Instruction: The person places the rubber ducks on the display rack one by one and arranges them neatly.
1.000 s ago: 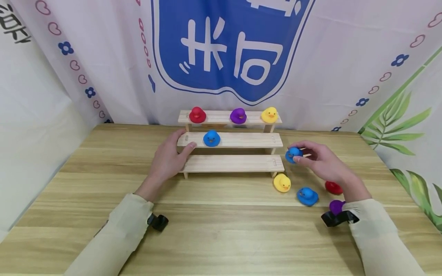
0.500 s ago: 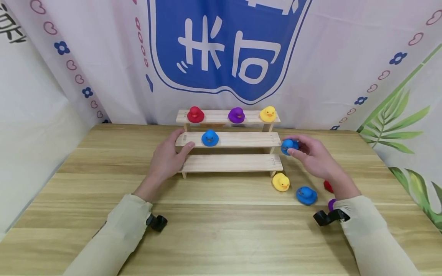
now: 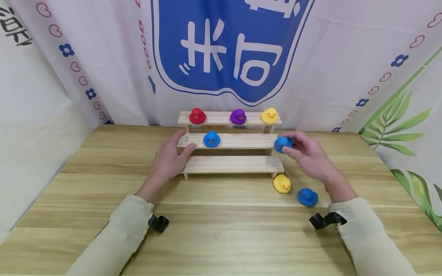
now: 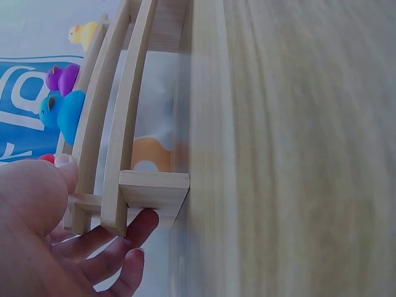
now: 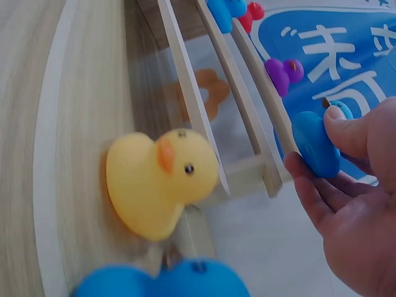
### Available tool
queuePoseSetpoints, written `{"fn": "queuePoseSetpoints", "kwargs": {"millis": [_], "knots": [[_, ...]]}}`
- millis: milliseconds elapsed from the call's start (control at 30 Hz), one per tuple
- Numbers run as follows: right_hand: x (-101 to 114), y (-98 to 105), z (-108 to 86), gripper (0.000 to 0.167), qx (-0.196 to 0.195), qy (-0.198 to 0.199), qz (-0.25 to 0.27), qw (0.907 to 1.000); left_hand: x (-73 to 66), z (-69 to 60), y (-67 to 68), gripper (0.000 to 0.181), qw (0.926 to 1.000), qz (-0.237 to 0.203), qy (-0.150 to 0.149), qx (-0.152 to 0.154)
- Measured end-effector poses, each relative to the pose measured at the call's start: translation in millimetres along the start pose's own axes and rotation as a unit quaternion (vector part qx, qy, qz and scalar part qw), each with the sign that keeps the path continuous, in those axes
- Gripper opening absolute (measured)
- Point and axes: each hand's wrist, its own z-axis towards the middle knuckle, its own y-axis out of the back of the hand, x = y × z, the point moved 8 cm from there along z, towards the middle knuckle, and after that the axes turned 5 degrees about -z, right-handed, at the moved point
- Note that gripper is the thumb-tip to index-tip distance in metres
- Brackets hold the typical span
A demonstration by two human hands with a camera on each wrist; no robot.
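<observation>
A three-step wooden display stand (image 3: 233,164) stands at the back of the table. My left hand (image 3: 169,157) grips the left end of its middle shelf, thumb on top and fingers around the end. My right hand (image 3: 307,153) pinches a blue rubber duck (image 3: 281,144) between thumb and fingers at the right end of that shelf; whether the duck touches the wood I cannot tell. Another blue duck (image 3: 211,139) sits left of centre on the middle shelf. On the top shelf sit a red duck (image 3: 197,115), a purple duck (image 3: 238,117) and a yellow duck (image 3: 269,115).
Beside the stand's front right leg lies a yellow duck (image 3: 282,184), with a blue duck (image 3: 307,197) to its right. My right wrist hides nearly all of a red and a purple duck. A printed curtain (image 3: 221,50) hangs behind the table.
My right hand has carried the blue duck left and slightly back, from beside the stand to the middle shelf's right end. The left hand keeps its place on the stand.
</observation>
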Motion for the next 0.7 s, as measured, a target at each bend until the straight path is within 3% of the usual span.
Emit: {"fn": "queuePoseSetpoints", "kwargs": {"millis": [267,700], "knots": [[14.8,-22.1,14.7,0.033,0.012,0.047,-0.018,0.9986,0.1,-0.2,-0.5,0.069,1.0000,0.000,-0.002,0.000],[32.7,-56.6,38.0,0.032,0.023,0.037,-0.020,0.9989,-1.1,-0.1,-0.4,0.067,0.9999,0.001,-0.012,-0.006]]}}
